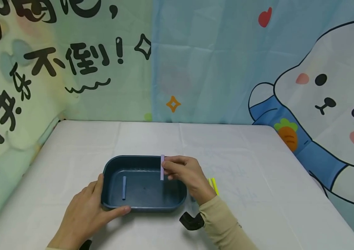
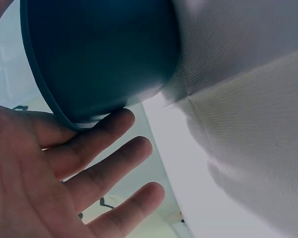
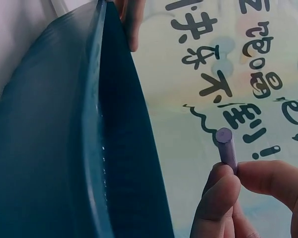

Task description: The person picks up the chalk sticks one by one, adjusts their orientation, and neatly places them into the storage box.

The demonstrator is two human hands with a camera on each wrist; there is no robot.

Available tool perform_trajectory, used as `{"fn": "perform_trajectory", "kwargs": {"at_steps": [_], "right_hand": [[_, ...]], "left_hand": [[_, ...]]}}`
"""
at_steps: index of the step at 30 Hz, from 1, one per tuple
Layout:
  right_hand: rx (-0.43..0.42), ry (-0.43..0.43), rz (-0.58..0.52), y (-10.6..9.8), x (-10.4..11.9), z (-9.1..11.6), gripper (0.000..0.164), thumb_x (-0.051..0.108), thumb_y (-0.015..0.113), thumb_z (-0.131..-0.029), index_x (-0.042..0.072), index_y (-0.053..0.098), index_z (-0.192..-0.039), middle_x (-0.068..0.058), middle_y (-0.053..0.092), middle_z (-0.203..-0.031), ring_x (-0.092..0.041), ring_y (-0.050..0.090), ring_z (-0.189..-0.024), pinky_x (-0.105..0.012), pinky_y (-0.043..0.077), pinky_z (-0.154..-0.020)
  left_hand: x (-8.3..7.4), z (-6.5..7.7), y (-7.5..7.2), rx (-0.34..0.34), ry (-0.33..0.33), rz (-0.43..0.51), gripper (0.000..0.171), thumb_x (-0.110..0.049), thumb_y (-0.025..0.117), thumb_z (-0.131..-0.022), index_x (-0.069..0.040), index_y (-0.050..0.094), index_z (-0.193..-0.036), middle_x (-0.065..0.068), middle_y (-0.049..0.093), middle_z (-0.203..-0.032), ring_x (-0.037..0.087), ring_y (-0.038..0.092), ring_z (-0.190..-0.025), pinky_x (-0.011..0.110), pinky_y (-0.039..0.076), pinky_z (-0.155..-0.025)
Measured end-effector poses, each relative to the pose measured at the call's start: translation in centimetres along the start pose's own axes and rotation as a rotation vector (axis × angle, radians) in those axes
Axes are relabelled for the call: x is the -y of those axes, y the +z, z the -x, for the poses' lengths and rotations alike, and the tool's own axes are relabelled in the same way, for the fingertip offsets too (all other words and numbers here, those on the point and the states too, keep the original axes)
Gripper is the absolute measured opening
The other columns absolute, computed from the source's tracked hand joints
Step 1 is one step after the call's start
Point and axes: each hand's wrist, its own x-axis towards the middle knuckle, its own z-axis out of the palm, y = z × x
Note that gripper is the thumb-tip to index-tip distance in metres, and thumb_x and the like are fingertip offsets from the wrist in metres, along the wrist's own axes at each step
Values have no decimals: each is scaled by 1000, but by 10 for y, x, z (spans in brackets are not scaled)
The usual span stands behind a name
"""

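a blue stick (image 1: 124, 188) lies in the plastic tray (image 1: 143, 197), lower centre; the right hand (image 1: 189, 177) pinches a lilac stick (image 1: 162, 170) above, not yet down; yellow sticks (image 1: 215, 186) lie outside, rightward; the left hand (image 1: 84, 211) touches the tray, fingers apart.

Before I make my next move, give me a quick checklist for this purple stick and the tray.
1. Purple stick pinched between the fingers of the right hand: ok.
2. Left hand touching the tray at its left end: ok.
3. Blue stick lying inside the tray, apart from the purple one: ok.
4. Purple stick set down: not ok; the right wrist view shows it held up, apart from the tray.
5. Count of yellow sticks to the tray's right: cannot tell; they are partly hidden.
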Motion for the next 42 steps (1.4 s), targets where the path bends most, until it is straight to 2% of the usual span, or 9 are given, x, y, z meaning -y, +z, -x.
{"fn": "perform_trajectory", "kwargs": {"at_steps": [15,25,35,42], "right_hand": [[57,-10,27,27,-2,0,31,18,78,-90,-3,71,-113,-14,72,-95,-24,70,-81,-31,57,-70],[60,-11,14,40,-4,-2,29,16,78,-90,-4,72,-111,-13,73,-93,-23,70,-80,-29,57,-69],[77,-21,36,53,-6,-2,26,14,78,-88,-2,74,-108,-11,73,-91,-19,70,-76,-30,58,-68],[79,-2,49,64,-10,-4,22,13,78,-87,0,74,-105,-10,73,-89,-18,70,-75,-31,58,-68]], "left_hand": [[0,1,0,5,7,2,130,-88,62,-72,13,35,-150,32,58,-129,42,63,-110,56,51,-89],[1,1,1,-11,20,6,130,-88,62,-72,13,35,-150,30,59,-129,41,63,-108,55,52,-88],[0,2,-1,12,7,-5,131,-88,60,-72,13,33,-151,31,58,-130,41,63,-108,55,52,-88],[1,1,0,-18,31,3,130,-87,61,-72,13,35,-150,31,59,-128,41,64,-106,55,52,-86]]}}
